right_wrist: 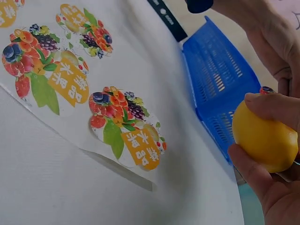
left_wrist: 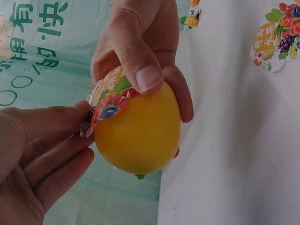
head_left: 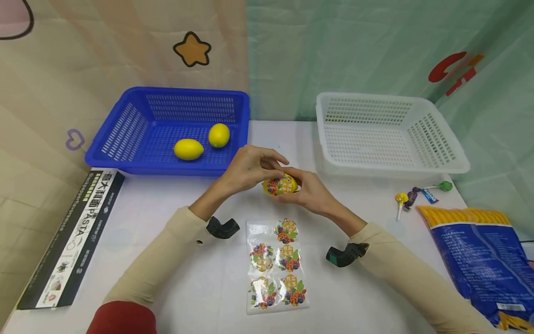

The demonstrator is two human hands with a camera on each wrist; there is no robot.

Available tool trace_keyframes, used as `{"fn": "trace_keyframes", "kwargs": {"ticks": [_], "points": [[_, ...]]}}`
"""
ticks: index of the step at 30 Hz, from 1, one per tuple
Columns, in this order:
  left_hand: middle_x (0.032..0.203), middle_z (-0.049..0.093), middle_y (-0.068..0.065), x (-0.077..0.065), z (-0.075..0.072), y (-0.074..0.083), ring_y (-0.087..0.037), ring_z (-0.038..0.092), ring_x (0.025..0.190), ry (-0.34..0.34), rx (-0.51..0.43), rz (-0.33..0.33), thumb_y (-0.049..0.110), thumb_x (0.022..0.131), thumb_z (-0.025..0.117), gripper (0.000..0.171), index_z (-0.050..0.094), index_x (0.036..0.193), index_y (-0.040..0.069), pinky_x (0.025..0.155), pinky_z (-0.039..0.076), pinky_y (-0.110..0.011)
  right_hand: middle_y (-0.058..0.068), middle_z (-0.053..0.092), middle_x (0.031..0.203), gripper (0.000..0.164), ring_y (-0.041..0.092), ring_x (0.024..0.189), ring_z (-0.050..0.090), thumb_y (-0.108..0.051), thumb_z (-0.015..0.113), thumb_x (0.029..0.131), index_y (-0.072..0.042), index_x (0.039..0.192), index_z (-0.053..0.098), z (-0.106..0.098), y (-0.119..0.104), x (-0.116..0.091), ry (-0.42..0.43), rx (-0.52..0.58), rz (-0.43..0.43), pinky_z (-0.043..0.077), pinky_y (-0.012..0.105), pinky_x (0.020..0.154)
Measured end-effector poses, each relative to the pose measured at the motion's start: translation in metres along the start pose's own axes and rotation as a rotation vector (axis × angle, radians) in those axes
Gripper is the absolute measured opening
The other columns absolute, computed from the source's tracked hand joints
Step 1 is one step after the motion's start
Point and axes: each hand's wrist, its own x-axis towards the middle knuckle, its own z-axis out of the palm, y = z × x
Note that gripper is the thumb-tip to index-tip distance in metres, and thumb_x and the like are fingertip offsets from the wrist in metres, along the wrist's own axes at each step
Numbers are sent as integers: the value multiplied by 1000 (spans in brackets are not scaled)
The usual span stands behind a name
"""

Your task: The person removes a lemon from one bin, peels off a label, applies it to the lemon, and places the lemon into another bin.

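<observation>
My right hand [head_left: 310, 191] grips a yellow lemon [left_wrist: 140, 136] above the table, its thumb pressing on a fruit-print sticker. That sticker [left_wrist: 108, 102] lies partly against the lemon's side, its outer edge standing off the skin. The left hand [head_left: 248, 170] pinches this free edge between thumb and fingers, as the left wrist view shows. Below the hands a white sheet [head_left: 259, 232] of fruit stickers lies flat on the table; the top left spot on it is bare. From the right wrist view, the sticker on the lemon is mostly hidden.
Behind on the left stands a blue basket [head_left: 192, 93] with two lemons [head_left: 188, 149] in it. A white basket [head_left: 392, 169] is at the back right. Candies [head_left: 410, 198] and a blue-yellow bag [head_left: 484, 260] lie at right, a black pasta box [head_left: 71, 241] at left.
</observation>
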Motion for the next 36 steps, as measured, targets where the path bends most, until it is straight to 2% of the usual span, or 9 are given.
{"fn": "trace_keyframes", "kwargs": {"ticks": [3, 10, 16, 21, 24, 26, 28, 32, 36], "points": [[82, 74, -1, 0, 2, 1, -11, 72, 76, 3, 5, 6, 8, 82, 80, 21, 76, 103, 5, 69, 58, -27, 2, 64, 123, 67, 17, 95, 63, -23, 84, 79, -14, 139, 55, -2, -5, -3, 0, -4, -1, 55, 35, 77], [85, 75, -5, 1, 9, -3, -13, 71, 77, 18, -130, 65, 5, 83, 78, 14, 76, 97, 1, 73, 59, -27, 4, 63, 123, 65, 19, 96, 63, -17, 85, 77, -10, 136, 57, -10, -14, -7, 5, 4, 32, 57, 33, 76], [100, 74, -13, 1, 16, -5, -19, 72, 90, 2, -169, 119, 1, 84, 76, 13, 77, 96, -3, 76, 59, -28, 6, 61, 129, 70, 20, 97, 63, -16, 85, 77, -8, 139, 54, -15, -12, -12, 3, 18, 53, 57, 30, 73], [99, 75, -11, 4, 14, -5, -15, 71, 91, -70, -58, 215, 2, 87, 73, 11, 78, 96, -1, 76, 58, -23, 5, 62, 128, 69, 20, 97, 64, -18, 85, 77, -9, 139, 55, -21, -12, -14, -2, 36, 68, 57, 29, 72], [105, 74, -9, 4, 12, -6, -9, 67, 77, -110, 58, 283, 9, 87, 76, 20, 76, 105, 1, 63, 52, -18, 4, 65, 123, 66, 21, 94, 64, -18, 85, 77, -10, 136, 58, -25, -14, -14, -13, 62, 73, 56, 29, 71], [110, 72, -10, 4, 12, -5, -10, 68, 82, -124, 109, 326, 13, 85, 79, 29, 74, 111, 2, 61, 49, -19, 4, 66, 120, 63, 22, 92, 63, -16, 84, 77, -10, 134, 59, -28, -16, -15, -26, 87, 73, 56, 28, 72], [115, 70, -12, 4, 12, -4, -14, 70, 87, -130, 133, 360, 15, 82, 82, 38, 71, 115, 0, 65, 51, -19, 5, 67, 117, 61, 23, 90, 63, -13, 83, 77, -10, 133, 60, -32, -18, -15, -39, 126, 71, 56, 28, 72], [121, 67, -15, 4, 14, -5, -25, 66, 110, -116, 128, 397, 12, 77, 85, 48, 68, 119, -3, 90, 54, -25, 9, 68, 113, 65, 24, 85, 63, -7, 81, 76, -10, 136, 58, -38, -22, -16, -59, 190, 93, 56, 28, 70], [124, 65, -16, 4, 16, -5, -27, 64, 113, -81, 85, 410, 9, 75, 86, 52, 66, 121, -4, 92, 53, -26, 8, 67, 117, 73, 24, 88, 64, -6, 81, 75, -9, 142, 52, -44, -26, -16, -48, 189, 112, 56, 28, 71]]}}
